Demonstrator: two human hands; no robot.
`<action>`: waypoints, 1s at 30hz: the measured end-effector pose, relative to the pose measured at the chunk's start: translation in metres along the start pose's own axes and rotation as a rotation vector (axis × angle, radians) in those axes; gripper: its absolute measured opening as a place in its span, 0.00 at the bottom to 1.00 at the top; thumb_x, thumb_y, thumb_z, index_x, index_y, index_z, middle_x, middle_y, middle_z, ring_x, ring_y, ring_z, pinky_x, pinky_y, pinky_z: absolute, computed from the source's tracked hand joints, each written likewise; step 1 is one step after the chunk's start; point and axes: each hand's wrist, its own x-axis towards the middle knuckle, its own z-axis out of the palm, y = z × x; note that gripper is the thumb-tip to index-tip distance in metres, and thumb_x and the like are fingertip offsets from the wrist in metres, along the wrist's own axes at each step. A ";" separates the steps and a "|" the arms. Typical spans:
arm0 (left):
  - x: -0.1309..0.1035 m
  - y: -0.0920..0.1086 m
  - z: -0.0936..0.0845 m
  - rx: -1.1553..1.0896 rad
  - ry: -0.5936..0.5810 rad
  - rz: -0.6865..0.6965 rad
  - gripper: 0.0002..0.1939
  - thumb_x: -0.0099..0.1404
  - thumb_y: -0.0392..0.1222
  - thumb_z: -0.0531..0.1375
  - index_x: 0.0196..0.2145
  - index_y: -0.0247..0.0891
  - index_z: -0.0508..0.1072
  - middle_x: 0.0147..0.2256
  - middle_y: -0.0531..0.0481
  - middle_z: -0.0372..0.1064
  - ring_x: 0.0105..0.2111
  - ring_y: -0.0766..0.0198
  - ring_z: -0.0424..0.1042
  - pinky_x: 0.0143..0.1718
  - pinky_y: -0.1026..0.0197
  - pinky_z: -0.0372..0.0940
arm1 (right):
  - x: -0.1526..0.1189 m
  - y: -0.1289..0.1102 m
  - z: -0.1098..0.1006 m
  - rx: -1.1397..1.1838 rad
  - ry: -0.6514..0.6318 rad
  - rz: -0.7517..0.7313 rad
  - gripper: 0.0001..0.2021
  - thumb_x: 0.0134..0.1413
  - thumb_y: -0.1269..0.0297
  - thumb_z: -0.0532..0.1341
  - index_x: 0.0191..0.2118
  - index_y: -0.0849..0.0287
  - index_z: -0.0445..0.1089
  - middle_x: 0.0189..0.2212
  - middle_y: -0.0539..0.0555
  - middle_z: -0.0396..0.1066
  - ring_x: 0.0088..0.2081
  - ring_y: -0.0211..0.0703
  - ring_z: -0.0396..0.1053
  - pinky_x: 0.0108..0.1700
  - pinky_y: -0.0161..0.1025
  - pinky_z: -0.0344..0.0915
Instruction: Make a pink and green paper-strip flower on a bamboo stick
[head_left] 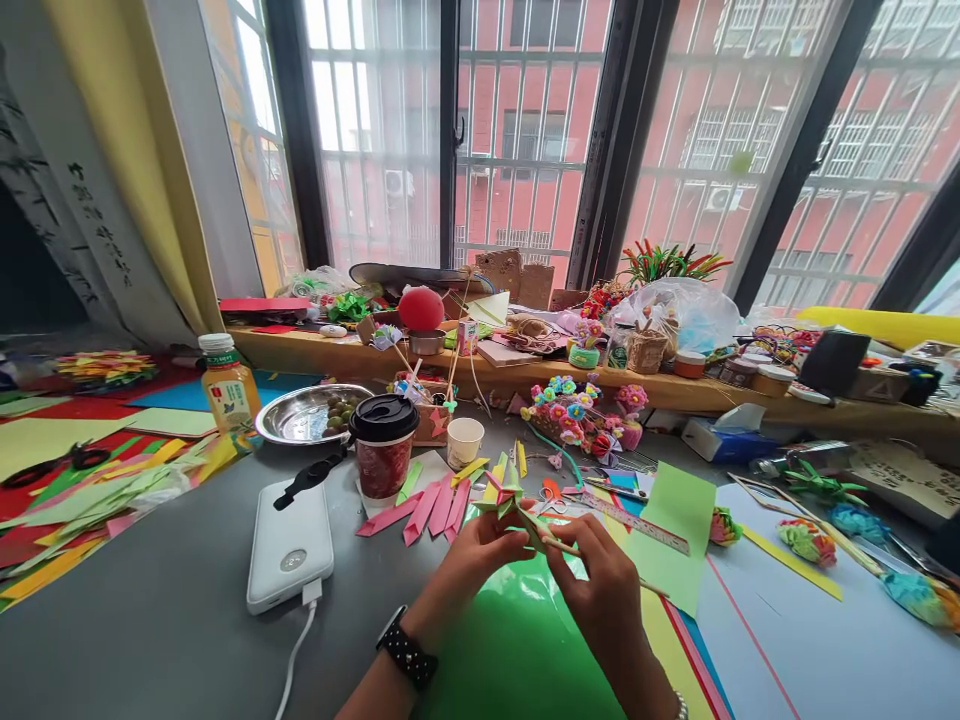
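Note:
My left hand (486, 556), a dark dotted watch band on its wrist, pinches a folded green-and-pink paper piece (507, 497) with several points. My right hand (601, 578) is closed around a thin wooden stick (652, 588), whose near tip meets or lies close to the folded paper; exact contact is hard to make out. Both hands are above a shiny green surface (495, 650). Folded pink paper strips (429, 510) lie just beyond my left hand. Scissors with orange-and-white handles (553, 494) and a patterned ruler (637, 524) rest behind the hands.
Left stand a white power bank (289, 548) with a cable, a lidded coffee cup (384, 450), a metal bowl (289, 412) and a juice bottle (229, 385). Green paper (675, 520) and paper flowers (806, 540) lie right. A cluttered wooden ledge (510, 375) runs below the windows.

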 end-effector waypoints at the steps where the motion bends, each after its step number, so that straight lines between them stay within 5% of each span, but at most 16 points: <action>1: 0.000 0.000 0.000 0.004 0.026 0.007 0.21 0.46 0.42 0.66 0.39 0.36 0.71 0.31 0.48 0.72 0.35 0.58 0.71 0.39 0.58 0.63 | -0.001 -0.001 0.001 -0.010 -0.020 -0.016 0.08 0.53 0.63 0.54 0.28 0.59 0.67 0.23 0.51 0.66 0.25 0.38 0.66 0.27 0.32 0.61; 10: 0.000 0.005 -0.007 0.128 0.081 -0.066 0.22 0.44 0.46 0.67 0.37 0.33 0.72 0.27 0.49 0.71 0.29 0.62 0.70 0.32 0.61 0.61 | 0.004 0.002 -0.002 0.078 -0.207 -0.041 0.09 0.52 0.58 0.56 0.30 0.58 0.68 0.25 0.52 0.68 0.25 0.39 0.67 0.26 0.32 0.63; 24: 0.000 0.010 -0.012 0.207 -0.026 -0.134 0.19 0.49 0.44 0.64 0.38 0.32 0.70 0.25 0.50 0.70 0.24 0.67 0.67 0.22 0.67 0.55 | 0.005 0.003 -0.007 0.135 -0.210 -0.044 0.08 0.53 0.62 0.55 0.30 0.58 0.70 0.25 0.52 0.68 0.26 0.39 0.67 0.28 0.34 0.63; 30: -0.004 0.013 -0.006 0.057 -0.049 -0.197 0.11 0.49 0.42 0.63 0.26 0.30 0.73 0.20 0.53 0.62 0.20 0.72 0.60 0.22 0.68 0.53 | 0.007 0.003 -0.009 0.243 -0.341 -0.105 0.15 0.48 0.62 0.61 0.44 0.52 0.67 0.31 0.52 0.68 0.30 0.40 0.68 0.29 0.34 0.66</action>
